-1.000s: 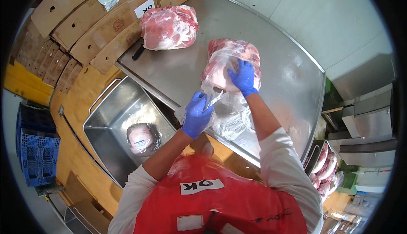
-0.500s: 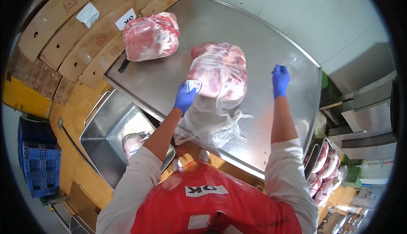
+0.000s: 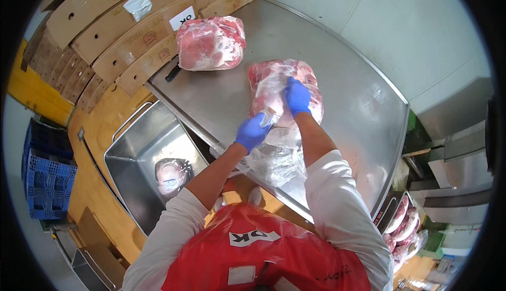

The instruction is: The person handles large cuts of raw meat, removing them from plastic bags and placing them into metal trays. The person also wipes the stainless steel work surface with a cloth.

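Note:
A large cut of raw meat in a clear plastic bag [image 3: 274, 88] lies on the steel table [image 3: 363, 117] in front of me. My left hand [image 3: 252, 132], in a blue glove, pinches the bag's plastic at the near end of the meat. My right hand [image 3: 298, 96], also gloved in blue, rests flat on top of the bagged meat. The loose open end of the bag [image 3: 274, 162] trails toward the table's near edge. A second bagged cut of meat [image 3: 211, 42] lies at the table's far left corner.
Flat cardboard boxes [image 3: 121, 32] are stacked to the left of the table. A steel tub [image 3: 147, 159] stands low on the left, a blue crate [image 3: 45, 177] further left. More packed meat [image 3: 400, 222] sits in a rack at the lower right. A dark knife handle [image 3: 173, 73] lies beside the far meat.
My right hand came back from the table's right side onto the top of the bagged meat. My left hand shifted from the bag's left side to its near end.

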A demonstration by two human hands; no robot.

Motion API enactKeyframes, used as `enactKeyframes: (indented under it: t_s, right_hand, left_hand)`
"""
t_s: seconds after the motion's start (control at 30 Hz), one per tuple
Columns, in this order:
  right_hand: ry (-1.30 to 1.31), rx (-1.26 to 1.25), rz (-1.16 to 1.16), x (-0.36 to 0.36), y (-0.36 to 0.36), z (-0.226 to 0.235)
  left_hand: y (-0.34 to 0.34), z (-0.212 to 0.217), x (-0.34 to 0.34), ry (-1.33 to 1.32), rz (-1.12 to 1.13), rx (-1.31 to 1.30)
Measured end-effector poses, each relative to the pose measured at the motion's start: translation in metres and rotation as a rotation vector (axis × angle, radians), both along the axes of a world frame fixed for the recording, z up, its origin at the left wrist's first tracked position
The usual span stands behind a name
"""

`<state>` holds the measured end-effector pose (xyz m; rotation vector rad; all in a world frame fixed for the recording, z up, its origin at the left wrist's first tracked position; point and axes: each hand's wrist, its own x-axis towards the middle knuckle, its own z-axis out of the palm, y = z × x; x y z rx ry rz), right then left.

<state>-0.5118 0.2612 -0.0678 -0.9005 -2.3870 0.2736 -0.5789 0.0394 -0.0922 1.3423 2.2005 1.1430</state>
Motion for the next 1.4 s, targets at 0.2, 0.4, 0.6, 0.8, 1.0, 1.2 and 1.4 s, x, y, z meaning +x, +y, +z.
enactKeyframes:
  t_s: [0.2, 0.4, 0.6, 0.8, 1.0, 1.2, 1.4]
  right_hand:
    - [-0.18, -0.076, -0.568, 0.147, 0.164, -0.01]
    - [0.381, -0.507, -0.82, 0.307, 0.192, -0.008]
    - [-0.77, -0.053, -0.657, 0.461, 0.086, -0.081]
    - [0.546, -1.307, -0.592, 0.466, -0.018, -0.074]
    - [0.28, -1.113, -0.158, 0.403, -0.033, 0.042]
    - [0.241, -0.926, -0.049, 0.242, -0.03, 0.045]
    - [0.183, -0.308, -0.273, 0.151, -0.102, -0.009]
  left_hand:
    - [-0.047, 0.04, 0.007, -0.137, -0.072, 0.031]
    - [-0.143, 0.013, -0.016, -0.234, 0.174, -0.093]
    - [-0.159, -0.016, -0.097, 0.012, 0.159, -0.147]
    - [-0.127, -0.023, -0.116, 0.234, 0.258, 0.024]
    - [-0.08, -0.023, -0.134, -0.105, 0.377, 0.145]
    - [-0.063, -0.08, -0.141, -0.286, 0.344, 0.054]
    - [-0.044, -0.076, -0.106, -0.917, 0.09, 0.0]
